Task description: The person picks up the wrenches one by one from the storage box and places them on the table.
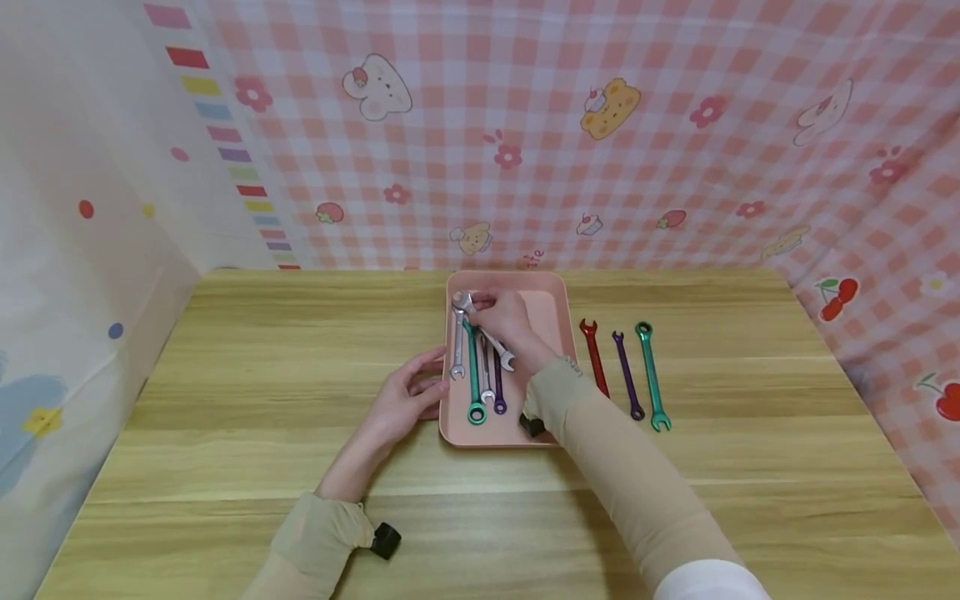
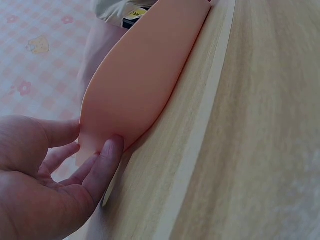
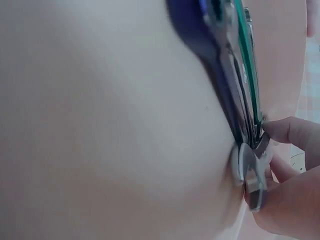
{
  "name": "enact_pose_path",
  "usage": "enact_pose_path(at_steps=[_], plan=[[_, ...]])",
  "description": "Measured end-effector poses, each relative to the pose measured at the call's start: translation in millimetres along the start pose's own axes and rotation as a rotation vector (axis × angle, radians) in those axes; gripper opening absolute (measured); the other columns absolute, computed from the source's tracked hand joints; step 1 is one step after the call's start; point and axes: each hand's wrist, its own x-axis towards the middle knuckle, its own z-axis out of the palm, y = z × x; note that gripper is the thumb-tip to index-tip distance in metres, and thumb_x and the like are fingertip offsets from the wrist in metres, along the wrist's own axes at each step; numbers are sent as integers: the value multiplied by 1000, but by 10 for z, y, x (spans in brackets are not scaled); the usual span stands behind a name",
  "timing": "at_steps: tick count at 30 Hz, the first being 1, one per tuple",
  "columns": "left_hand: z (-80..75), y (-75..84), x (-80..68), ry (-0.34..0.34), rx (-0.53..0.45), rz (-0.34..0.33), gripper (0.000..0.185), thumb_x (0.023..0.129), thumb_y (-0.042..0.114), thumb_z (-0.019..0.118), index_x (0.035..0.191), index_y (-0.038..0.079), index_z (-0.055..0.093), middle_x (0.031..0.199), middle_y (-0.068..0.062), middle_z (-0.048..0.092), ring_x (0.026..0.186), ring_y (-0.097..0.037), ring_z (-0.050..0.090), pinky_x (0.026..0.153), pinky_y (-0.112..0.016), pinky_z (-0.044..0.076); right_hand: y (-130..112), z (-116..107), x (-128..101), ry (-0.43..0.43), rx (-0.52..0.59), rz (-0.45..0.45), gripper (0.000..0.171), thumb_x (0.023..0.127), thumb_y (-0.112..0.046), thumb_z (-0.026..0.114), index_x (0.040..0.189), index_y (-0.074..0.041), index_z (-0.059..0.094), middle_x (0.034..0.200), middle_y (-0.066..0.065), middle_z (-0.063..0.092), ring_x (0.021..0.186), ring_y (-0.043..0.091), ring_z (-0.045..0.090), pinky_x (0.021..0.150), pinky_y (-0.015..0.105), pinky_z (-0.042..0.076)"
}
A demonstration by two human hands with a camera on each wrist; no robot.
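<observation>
A pink tray (image 1: pixel 536 421) holds silver, green and purple wrenches lying lengthwise toward its left side. Over its upper part, my right hand (image 1: pixel 506 321) pinches a silver wrench (image 1: pixel 497 348) that slants across the others. In the right wrist view, thumb and fingers are at the end of the silver wrench (image 3: pixel 255 172), beside the purple wrench (image 3: pixel 217 65) and green wrench (image 3: pixel 248 60). My left hand (image 1: pixel 401 404) touches the tray's left wall. The left wrist view shows its loosely bent fingers (image 2: pixel 102 167) against the outer wall (image 2: pixel 135 75).
On the wooden table (image 1: pixel 300 367), right of the tray, lie a red wrench (image 1: pixel 594 354), a purple wrench (image 1: pixel 628 377) and a green wrench (image 1: pixel 651 375). The right sleeve covers the red one's lower end. A checked pink curtain (image 1: pixel 465 108) hangs behind the table.
</observation>
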Motion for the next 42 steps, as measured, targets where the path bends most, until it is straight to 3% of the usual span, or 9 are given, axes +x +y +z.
enact_pose_path(at_steps=[9,11,17,25,35,42], plan=[[-11,-2,3,-3,4,3,61,106,1,54,163,11,36,160,-26,43,143,-45,53,100,-38,66,48,-43,25,-80,54,-51,37,95,-3,72,132,-2,69,129,17,74,113,26,70,99,33,62],[-11,-3,2,-5,7,2,61,106,2,55,163,11,36,160,-26,43,143,-45,54,100,-38,66,69,-64,29,-106,70,-57,36,96,-5,71,132,-3,69,130,17,73,111,25,70,94,30,63],[-6,3,2,-8,4,-12,61,106,4,55,163,13,36,161,-24,43,143,-44,54,101,-39,66,80,-137,25,-157,101,-62,35,98,-8,69,133,-3,69,127,17,75,90,14,68,72,17,58],[-9,6,4,-3,-5,-20,61,106,3,55,163,14,37,161,-23,43,144,-43,54,100,-38,66,9,-207,1,-186,318,47,34,104,-6,62,138,0,62,107,17,72,69,9,66,62,17,61],[-9,8,-8,1,-1,-17,62,105,2,55,163,14,37,161,-23,43,144,-44,53,102,-38,65,-94,-366,-142,-221,380,49,33,108,-11,58,138,1,63,106,17,70,71,10,66,70,21,63],[-8,-2,-7,-1,1,-7,62,105,2,56,163,13,37,161,-24,43,145,-45,52,103,-40,65,-164,-473,-210,-202,433,88,35,106,-7,59,140,1,61,113,18,70,84,16,72,93,36,68]])
